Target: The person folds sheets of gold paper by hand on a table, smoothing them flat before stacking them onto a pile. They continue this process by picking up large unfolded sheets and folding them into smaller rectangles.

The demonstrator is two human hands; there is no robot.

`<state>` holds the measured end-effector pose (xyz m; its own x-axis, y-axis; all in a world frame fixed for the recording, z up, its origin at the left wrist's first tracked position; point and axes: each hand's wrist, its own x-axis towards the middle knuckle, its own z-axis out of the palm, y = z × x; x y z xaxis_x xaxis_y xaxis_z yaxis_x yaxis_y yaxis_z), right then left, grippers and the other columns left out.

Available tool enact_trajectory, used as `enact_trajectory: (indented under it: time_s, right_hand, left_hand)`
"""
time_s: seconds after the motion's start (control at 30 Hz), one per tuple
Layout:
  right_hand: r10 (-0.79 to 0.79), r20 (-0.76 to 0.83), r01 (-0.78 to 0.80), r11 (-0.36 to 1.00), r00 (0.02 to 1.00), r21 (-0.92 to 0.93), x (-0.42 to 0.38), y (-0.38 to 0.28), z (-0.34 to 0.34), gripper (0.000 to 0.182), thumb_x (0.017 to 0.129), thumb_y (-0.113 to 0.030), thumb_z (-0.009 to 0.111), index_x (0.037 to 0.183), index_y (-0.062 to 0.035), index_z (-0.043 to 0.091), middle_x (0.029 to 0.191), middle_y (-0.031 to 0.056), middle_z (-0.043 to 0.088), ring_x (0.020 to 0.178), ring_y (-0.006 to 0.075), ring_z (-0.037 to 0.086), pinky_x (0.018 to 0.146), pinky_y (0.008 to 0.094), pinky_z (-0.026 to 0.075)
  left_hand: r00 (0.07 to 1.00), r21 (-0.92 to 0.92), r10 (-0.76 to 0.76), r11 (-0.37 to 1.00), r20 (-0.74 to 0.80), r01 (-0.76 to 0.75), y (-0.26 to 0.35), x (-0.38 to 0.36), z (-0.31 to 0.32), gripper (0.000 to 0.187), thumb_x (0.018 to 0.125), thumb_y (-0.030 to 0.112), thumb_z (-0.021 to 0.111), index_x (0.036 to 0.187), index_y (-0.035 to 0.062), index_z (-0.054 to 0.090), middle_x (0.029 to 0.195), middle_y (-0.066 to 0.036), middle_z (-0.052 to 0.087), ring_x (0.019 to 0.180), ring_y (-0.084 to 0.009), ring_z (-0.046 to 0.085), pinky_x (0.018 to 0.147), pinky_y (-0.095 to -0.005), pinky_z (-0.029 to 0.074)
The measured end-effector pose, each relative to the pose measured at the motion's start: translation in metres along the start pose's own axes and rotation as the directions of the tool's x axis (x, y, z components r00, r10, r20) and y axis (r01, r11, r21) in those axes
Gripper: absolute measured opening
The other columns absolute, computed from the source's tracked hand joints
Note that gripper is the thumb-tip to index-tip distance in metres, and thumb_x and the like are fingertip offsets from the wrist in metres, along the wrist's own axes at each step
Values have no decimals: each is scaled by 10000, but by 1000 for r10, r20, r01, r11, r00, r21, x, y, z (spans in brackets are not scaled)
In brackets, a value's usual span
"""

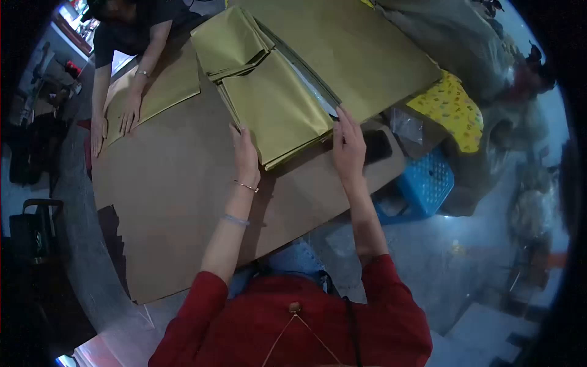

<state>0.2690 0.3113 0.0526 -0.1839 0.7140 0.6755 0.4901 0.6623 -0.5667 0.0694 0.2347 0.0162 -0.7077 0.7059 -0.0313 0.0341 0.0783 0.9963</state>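
Note:
A stack of folded gold sheets, fabric-like or plastic with a satin sheen, lies at the table's middle. My left hand holds the stack's near left edge; some fingers are hidden against it. At the near right corner, my right hand grips the edge with the thumb towards me. A second folded gold pile adjoins the far end of the stack. Along the right side of the stack runs a strip of pale, shiny material.
Brown cardboard covers the table. Across at the left, a co-worker's hands lie flat on another gold sheet. To the right are a dark rectangular object, a blue plastic stool and yellow patterned cloth.

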Motion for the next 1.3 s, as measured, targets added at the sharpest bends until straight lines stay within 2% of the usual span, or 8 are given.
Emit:
enact_trajectory:
  time_s: [0.1,0.17,0.3,0.47,0.83,1.0,1.1,1.3]
  right_hand:
    - [-4,-22,4,1000,1000,-4,-8,-4,-12,290,905,-44,528,1193,-11,548,1242,170,549,1130,321,539,909,370,451]
    - [41,4,-41,999,999,-4,-16,-2,-19,309,907,-53,533,1213,-19,536,1256,159,542,1151,308,528,928,371,442]
    - [112,79,-119,989,991,88,-27,5,-21,405,879,-43,582,1274,-41,493,1290,137,525,1195,284,503,960,348,422]
    - [321,209,-370,888,924,274,-29,19,-7,456,864,0,580,1305,-46,473,1299,143,523,1211,254,498,974,316,407]
    - [3,98,-30,961,995,275,-17,37,-2,260,847,24,569,1090,-42,633,1104,149,624,952,267,634,770,332,531]
    - [-187,-75,174,971,979,-163,0,33,-46,295,743,-59,680,1036,-83,650,1013,70,644,895,258,630,722,343,504]
    - [-105,53,116,940,993,-322,17,54,-58,369,749,-216,706,1091,-119,609,1225,48,560,1150,275,506,960,422,371]
    - [-132,393,285,888,910,-361,34,82,-62,472,784,-274,664,1226,-150,554,1324,24,508,1225,201,460,1034,426,326]
  left_hand:
    - [982,196,177,967,-59,-163,26,-17,7,793,936,497,415,1449,-15,95,1512,-200,127,1398,-327,138,1129,-415,134]
    - [821,525,516,642,243,-559,38,-27,5,784,917,473,484,1444,-9,161,1490,-204,206,1394,-329,166,1115,-433,179]
    - [659,605,548,313,515,-733,41,-32,26,728,800,394,652,1357,24,365,1425,-165,336,1360,-321,253,1098,-476,210]
    - [662,611,552,312,507,-727,32,-26,31,636,757,373,686,1252,31,481,1343,-125,447,1305,-290,352,1061,-459,274]
    - [541,544,602,202,587,-815,23,-27,32,458,814,273,666,1192,45,545,1215,-107,572,1149,-269,532,987,-434,376]
    - [550,530,524,206,650,-823,66,-26,47,471,806,275,668,1202,55,540,1213,-106,572,1182,-278,503,997,-446,366]
    - [419,408,520,143,744,-902,88,4,79,511,751,284,694,1178,49,538,1258,-91,531,1227,-259,451,1026,-440,346]
    - [6,-13,280,67,960,-998,98,72,143,621,749,282,702,1286,67,479,1398,-74,419,1309,-255,357,1075,-401,297]
